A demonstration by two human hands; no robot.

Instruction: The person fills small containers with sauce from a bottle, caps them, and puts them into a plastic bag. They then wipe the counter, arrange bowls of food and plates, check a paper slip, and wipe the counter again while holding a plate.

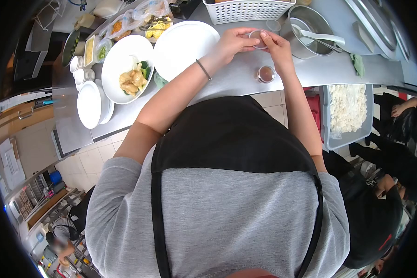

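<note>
Above the counter, a small round clear plastic sauce cup point(258, 41) with a brownish tint is held between my two hands. My left hand point(236, 44) pinches its left side with thumb and fingers. On the right side, my right hand point(278, 48) has its thumb and fingertips closed on the rim. Nearer to me stands another clear cup of brown sauce point(266, 74). A clear round lid point(273, 25) lies just beyond my right hand. To the left of my hands is a large white plate point(185, 48).
A steel pot point(306, 48) with a white ladle is at right, below a white perforated basket point(250, 13). At left are a white bowl of food point(109, 69) and stacked white bowls point(91, 106). A grey bin of rice point(326, 116) sits low at right, near other people.
</note>
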